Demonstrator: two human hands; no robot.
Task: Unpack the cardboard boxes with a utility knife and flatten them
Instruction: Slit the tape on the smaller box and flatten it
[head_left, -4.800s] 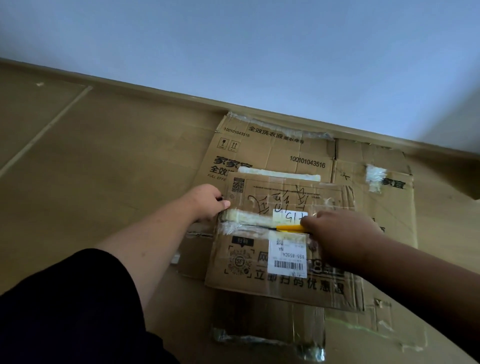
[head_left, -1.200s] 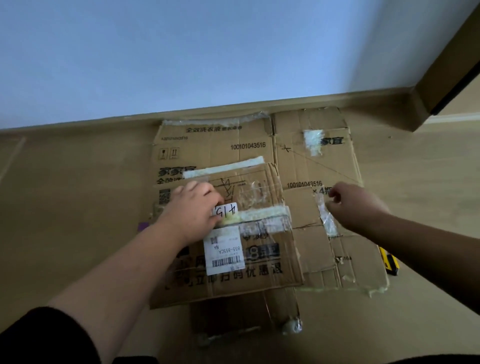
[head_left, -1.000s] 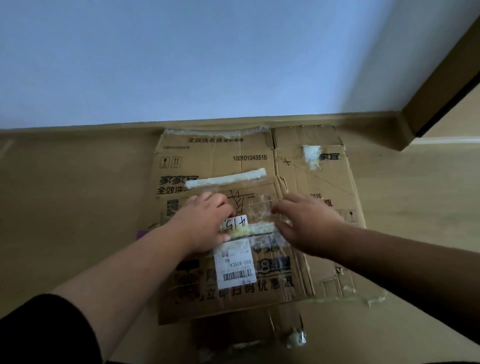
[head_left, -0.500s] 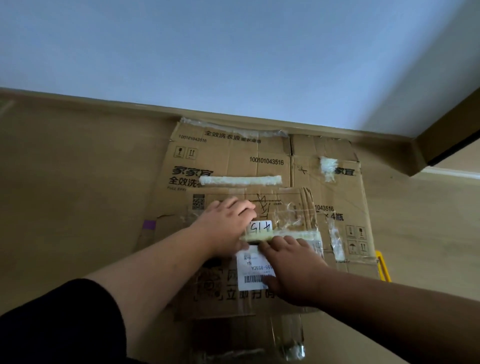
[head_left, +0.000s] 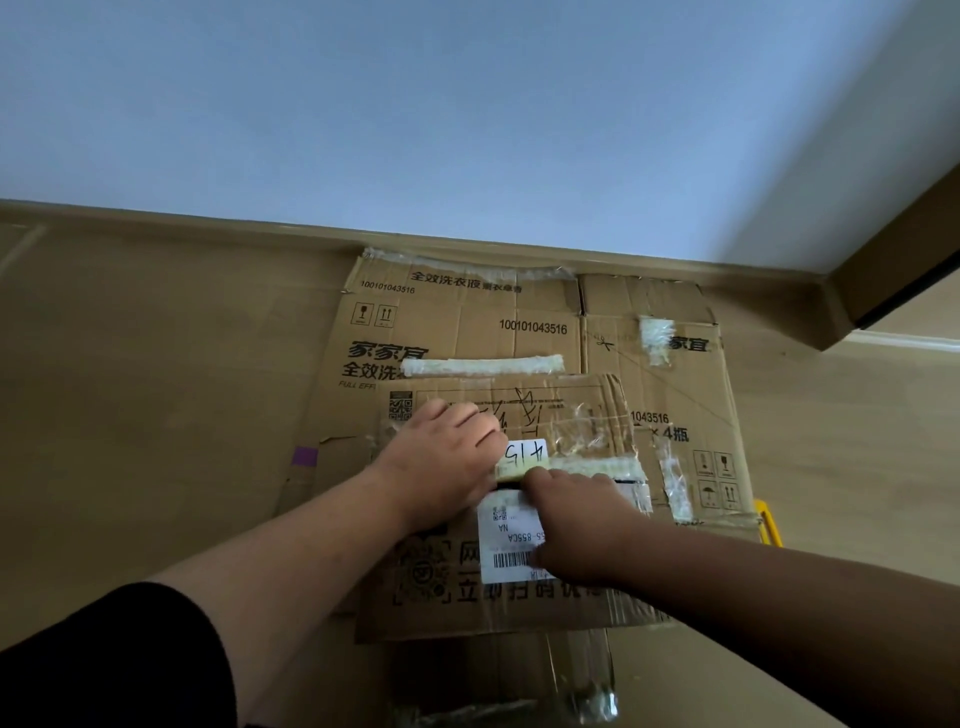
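Observation:
A small taped cardboard box (head_left: 550, 608) lies on a large flattened printed box (head_left: 457, 322) on the floor. My left hand (head_left: 441, 467) rests palm down on its far flap, beside a white "415" sticker (head_left: 525, 453). My right hand (head_left: 576, 519) lies over the white shipping label (head_left: 501, 540) on the near flap, fingertips at the taped middle seam. A narrow dark gap shows in the seam between the hands. The yellow utility knife (head_left: 772, 522) lies on the floor at the flattened box's right edge, held by neither hand.
A pale wall with a wooden skirting board (head_left: 208, 228) runs behind the boxes. A door frame corner (head_left: 883, 291) juts in at the right. Clear plastic wrapping (head_left: 587, 696) trails from the box's near side. Wooden floor (head_left: 156, 415) lies to the left.
My right hand put the knife down on the floor at the right, then came back onto the small box. Both hands now meet at the seam, where a dark gap shows.

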